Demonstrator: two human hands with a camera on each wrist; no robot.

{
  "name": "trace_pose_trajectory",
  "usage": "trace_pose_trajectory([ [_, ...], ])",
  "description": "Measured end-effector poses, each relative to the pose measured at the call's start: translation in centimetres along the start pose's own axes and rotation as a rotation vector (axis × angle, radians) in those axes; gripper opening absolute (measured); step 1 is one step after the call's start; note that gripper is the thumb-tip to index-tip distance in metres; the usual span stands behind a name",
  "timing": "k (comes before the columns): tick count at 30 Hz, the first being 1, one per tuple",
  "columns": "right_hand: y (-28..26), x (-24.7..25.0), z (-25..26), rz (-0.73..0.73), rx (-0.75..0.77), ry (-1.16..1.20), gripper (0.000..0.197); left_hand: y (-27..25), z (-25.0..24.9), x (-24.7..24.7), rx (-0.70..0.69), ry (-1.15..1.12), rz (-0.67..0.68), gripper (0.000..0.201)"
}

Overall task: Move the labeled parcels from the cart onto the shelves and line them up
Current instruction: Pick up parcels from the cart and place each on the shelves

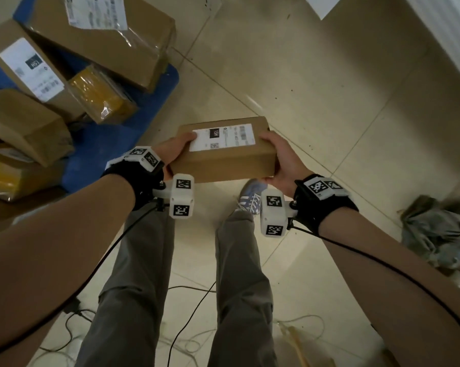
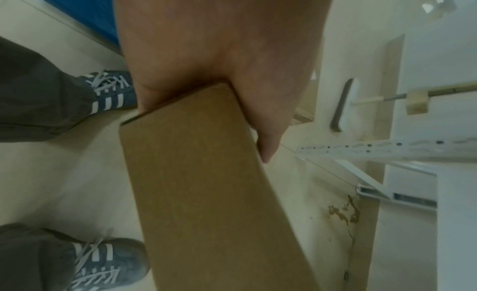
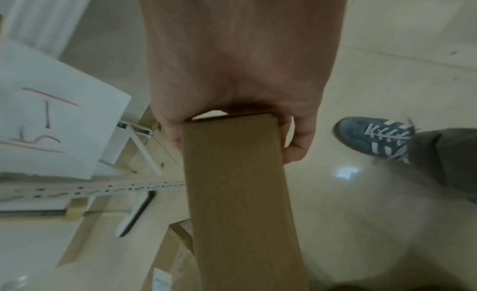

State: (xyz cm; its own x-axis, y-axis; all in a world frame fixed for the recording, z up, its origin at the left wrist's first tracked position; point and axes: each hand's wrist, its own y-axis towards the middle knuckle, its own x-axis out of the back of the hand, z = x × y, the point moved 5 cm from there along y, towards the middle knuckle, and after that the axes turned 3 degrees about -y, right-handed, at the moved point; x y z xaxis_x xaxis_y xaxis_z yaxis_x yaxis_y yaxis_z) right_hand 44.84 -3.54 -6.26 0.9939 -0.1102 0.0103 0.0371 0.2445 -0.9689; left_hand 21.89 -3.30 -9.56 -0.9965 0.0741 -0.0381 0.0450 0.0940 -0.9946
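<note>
Both hands are clamped on one small parcel: the left hand grips its left end with the thumb over the edge of the white label, the right hand grips its right end. The parcel is held level in the air, well clear of the blue cart and to the right of it, above the tiled floor.

Judgement on handling — a stiff cardboard box with flat faces and square corners, likely light given the easy hold; the end grips suit it, and the label face should stay up for lining up.

Further parcels lie on the cart, seen only from the head view. The wrist views add what that view lacks — white perforated shelf uprights beyond the parcel, and fingers curled under its lower face.
</note>
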Motion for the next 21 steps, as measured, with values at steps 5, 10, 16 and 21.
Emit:
trace_pose_trajectory([
  [5, -0.3, 0.8, 1.8, 0.002, 0.126, 0.264, 0.050, 0.5, 0.6, 0.0, 0.009, -0.117, 0.034, 0.043],
  [10, -0.3, 0.5, 3.5, -0.130, 0.483, -0.338, 0.063, -0.1, 0.3, -1.4, 0.075, -0.400, 0.171, 0.040],
  [16, 0.2, -1.1, 2.8, -0.274, 0.733, -1.138, 0.109, -0.4, -2.0, -4.9, -0.028, -0.428, 0.241, 0.044],
  [21, 0.1, 0.1, 3.2, -0.345, 0.915, -1.119, 0.094, -2.0, -3.0, -6.8, 0.042, -0.267, 0.253, 0.053],
])
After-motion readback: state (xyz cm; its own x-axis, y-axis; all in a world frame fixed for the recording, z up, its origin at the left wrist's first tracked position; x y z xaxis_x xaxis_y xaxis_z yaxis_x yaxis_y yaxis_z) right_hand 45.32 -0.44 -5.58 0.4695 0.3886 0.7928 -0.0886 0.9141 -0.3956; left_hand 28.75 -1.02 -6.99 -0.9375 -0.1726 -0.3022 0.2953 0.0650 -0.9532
